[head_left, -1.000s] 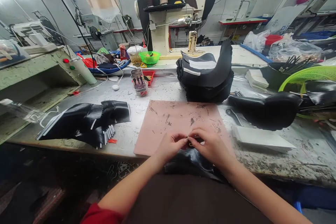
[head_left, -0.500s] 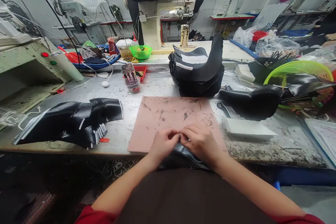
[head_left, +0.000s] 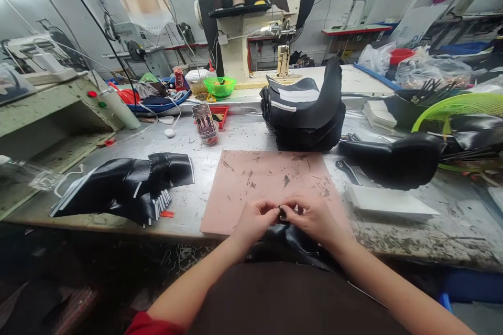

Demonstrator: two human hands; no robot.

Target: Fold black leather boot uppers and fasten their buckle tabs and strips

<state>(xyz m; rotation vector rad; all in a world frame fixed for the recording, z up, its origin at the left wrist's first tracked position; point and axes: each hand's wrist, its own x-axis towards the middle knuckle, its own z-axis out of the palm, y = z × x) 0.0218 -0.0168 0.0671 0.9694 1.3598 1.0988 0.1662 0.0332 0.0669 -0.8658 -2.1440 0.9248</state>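
My left hand and my right hand meet fingertip to fingertip at the near edge of a pink work mat. Both pinch a small dark metal piece between thumb and fingers. It sits on a black leather piece that hangs off the table edge onto my lap. The fingers of both hands are closed tight around the small part.
A stack of black boot uppers stands behind the mat, more black pieces lie at left and a black boot part at right. A phone on a cup, white sheets, a green basket and a sewing machine are around.
The hands stay pinched together on the small piece at the mat's near edge. Only the camera view has shifted slightly.
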